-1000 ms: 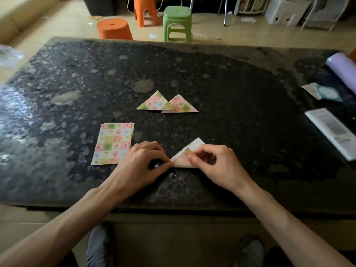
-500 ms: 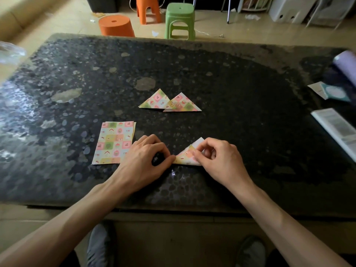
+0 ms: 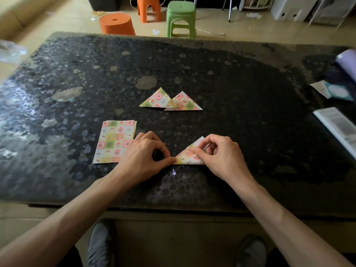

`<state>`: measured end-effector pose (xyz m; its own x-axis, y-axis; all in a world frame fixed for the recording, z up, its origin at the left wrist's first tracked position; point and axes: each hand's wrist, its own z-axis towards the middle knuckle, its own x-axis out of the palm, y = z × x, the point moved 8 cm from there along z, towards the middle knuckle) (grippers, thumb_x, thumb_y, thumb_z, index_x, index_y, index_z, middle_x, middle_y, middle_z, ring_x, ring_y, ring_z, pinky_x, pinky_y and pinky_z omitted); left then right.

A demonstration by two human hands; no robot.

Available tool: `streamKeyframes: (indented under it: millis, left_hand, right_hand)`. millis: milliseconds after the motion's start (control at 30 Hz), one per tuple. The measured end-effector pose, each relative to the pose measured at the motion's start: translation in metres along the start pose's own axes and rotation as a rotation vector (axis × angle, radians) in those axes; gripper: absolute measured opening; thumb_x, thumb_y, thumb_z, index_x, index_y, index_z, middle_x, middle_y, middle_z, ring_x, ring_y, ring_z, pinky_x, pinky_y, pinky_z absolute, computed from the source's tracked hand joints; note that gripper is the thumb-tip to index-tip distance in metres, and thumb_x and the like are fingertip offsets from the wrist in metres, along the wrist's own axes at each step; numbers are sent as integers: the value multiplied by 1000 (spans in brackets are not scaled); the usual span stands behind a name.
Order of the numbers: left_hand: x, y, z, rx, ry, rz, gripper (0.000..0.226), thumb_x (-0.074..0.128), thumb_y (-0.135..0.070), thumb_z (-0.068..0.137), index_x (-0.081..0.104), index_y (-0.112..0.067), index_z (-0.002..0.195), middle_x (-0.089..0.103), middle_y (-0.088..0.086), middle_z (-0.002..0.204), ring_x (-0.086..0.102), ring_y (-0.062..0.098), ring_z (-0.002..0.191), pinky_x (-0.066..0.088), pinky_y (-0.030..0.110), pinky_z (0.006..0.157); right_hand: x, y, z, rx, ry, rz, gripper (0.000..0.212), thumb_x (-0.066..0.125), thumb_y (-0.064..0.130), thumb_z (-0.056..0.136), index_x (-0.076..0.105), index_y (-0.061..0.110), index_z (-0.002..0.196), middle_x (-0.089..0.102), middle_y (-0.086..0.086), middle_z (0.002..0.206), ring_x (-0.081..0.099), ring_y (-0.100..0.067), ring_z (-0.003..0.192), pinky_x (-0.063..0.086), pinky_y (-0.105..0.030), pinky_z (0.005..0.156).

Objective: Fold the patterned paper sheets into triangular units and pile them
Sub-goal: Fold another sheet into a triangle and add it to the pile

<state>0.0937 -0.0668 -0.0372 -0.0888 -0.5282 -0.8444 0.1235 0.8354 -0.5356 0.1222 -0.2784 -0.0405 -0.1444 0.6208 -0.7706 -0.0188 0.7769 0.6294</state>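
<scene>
Since the earlier frame, the triangular unit (image 3: 189, 155) is flattened further, pinched between left hand (image 3: 143, 154) and right hand (image 3: 221, 154), base edge crosswise.

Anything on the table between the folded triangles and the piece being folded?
Nothing: the head view shows bare table between the folded triangles and the piece.

The bench (image 3: 240, 89) is dark speckled stone, glossy and reflective. The sheets (image 3: 113, 141) and 2 folded triangles (image 3: 169, 102) are thin matt printed paper. The stools (image 3: 181, 18) are smooth plastic.
</scene>
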Motion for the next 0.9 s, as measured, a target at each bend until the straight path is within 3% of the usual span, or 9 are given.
streamKeyframes:
  millis: [300,567,700,900]
  left_hand:
    - [0,-1,0,-2,2,18,19,74,-59,80,73,-40,86,48,-23,99,45,3,100,35,13,75]
    - [-1,-3,0,-12,37,12,15,74,-57,82,70,-43,85,47,-23,100,45,5,103,42,25,84]
    - [-1,0,1,1,111,-13,8,77,-47,85,69,-46,87,48,-22,104,46,7,106,44,28,91]
    - [-5,9,7,24,204,-93,22,75,-25,92,74,-45,98,54,-18,111,52,5,109,43,28,97]
  right_hand:
    - [0,1,1,36,21,17,17,80,43,88,69,30,90,62,11,72,58,-4,65,40,-21,58]
    - [0,1,2,62,43,7,17,79,43,88,69,30,92,63,10,76,59,-6,68,42,-24,61]
    - [1,1,2,59,41,6,17,79,44,88,69,31,91,63,11,76,60,-7,70,44,-24,62]
    - [0,2,2,58,43,11,15,80,41,88,70,31,91,64,10,75,59,-7,68,43,-23,60]
